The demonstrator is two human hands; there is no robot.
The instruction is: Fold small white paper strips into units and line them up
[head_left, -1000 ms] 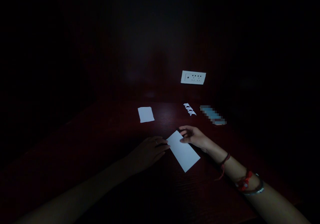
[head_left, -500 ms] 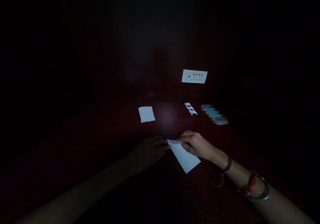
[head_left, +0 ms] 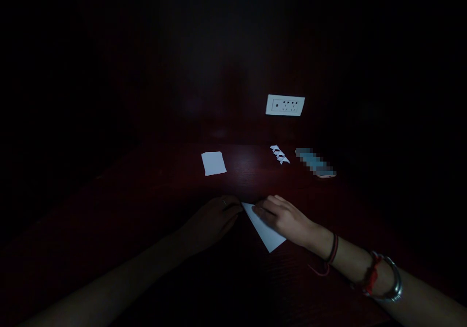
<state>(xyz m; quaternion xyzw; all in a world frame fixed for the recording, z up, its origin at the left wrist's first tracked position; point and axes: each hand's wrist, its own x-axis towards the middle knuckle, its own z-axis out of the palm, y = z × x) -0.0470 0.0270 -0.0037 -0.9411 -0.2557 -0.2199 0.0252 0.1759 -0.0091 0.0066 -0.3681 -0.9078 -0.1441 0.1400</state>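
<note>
A white sheet of paper lies at a slant on the dark red table, tapering to a point at its upper left. My right hand bears down on its upper part, fingers bent and close together, covering much of it. At the pointed corner, in shadow, my left hand holds the tip with its fingertips; the thumb is hard to make out. Farther back lies a small stack of white paper squares. Right of that stack are several small folded white paper pieces in a row.
A phone, its face pixelated, lies at the back right of the table. On the wall behind is a white power socket. Bracelets circle my right forearm. Both sides of the view are very dark.
My right hand has slid a little down and left over the paper and now covers more of it. The raised flap at the paper's top now lies flatter.
</note>
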